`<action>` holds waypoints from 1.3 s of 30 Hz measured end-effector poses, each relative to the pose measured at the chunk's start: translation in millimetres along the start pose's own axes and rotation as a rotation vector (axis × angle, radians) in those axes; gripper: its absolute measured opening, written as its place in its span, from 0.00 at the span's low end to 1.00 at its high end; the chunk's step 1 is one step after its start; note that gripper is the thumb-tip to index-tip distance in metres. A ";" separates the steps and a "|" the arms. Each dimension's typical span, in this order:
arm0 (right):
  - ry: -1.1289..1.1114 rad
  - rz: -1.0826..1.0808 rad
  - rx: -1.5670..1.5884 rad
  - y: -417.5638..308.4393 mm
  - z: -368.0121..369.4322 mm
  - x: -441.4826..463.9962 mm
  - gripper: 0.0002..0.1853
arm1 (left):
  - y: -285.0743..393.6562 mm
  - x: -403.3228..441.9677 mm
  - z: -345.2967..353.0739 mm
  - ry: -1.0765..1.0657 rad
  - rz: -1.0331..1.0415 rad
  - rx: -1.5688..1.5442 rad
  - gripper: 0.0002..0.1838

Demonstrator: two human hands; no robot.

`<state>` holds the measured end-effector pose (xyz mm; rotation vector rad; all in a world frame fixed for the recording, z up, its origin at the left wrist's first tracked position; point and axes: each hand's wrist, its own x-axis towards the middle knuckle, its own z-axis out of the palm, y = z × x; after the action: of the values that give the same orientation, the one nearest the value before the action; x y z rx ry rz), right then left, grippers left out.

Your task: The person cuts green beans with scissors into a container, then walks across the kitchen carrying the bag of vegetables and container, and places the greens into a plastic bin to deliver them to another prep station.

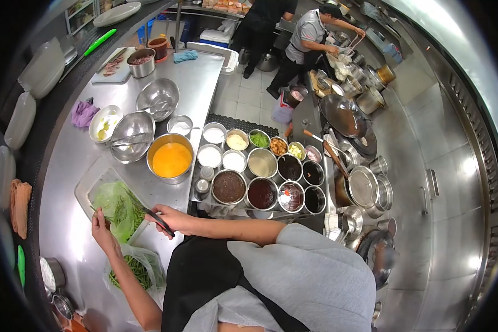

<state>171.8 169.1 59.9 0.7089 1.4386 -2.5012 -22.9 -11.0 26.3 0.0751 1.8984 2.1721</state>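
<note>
My right hand (169, 220) is wrapped around the black handle of a knife (159, 222), its blade angled toward the upper left over a green plastic bag (112, 199). Pinched fingers of my left hand (103, 228) hold the left edge of that bag. Cut green vegetables (128, 218), thin like beans, show inside it. The bag lies partly over a pale, shallow plastic tray (84, 187). Closer to me, a clear plastic bag (156, 264) holds long green bean-like stalks (131, 271).
A pot of orange liquid (171, 159) and steel bowls (133, 137) stand beyond the tray on the steel counter (66, 238). Several sauce and ingredient pots (229, 187) fill the station to the right. Two people (310, 39) work at the back, near woks (343, 115).
</note>
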 end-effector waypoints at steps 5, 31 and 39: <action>-0.059 0.007 -0.024 -4.3 -0.9 -9.9 0.33 | -7.7 4.3 4.7 0.080 -0.003 -0.098 0.14; -0.274 0.027 -0.121 -10.6 22.9 -18.6 0.24 | -4.1 -40.2 25.1 0.241 0.044 -0.281 0.12; -0.200 0.046 -0.074 -10.7 15.0 -9.9 0.20 | -18.3 -46.7 26.4 0.226 -0.011 -0.242 0.11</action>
<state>171.7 161.0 79.2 0.4590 1.4181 -2.3920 30.5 6.2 18.2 -0.2345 1.7205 2.4740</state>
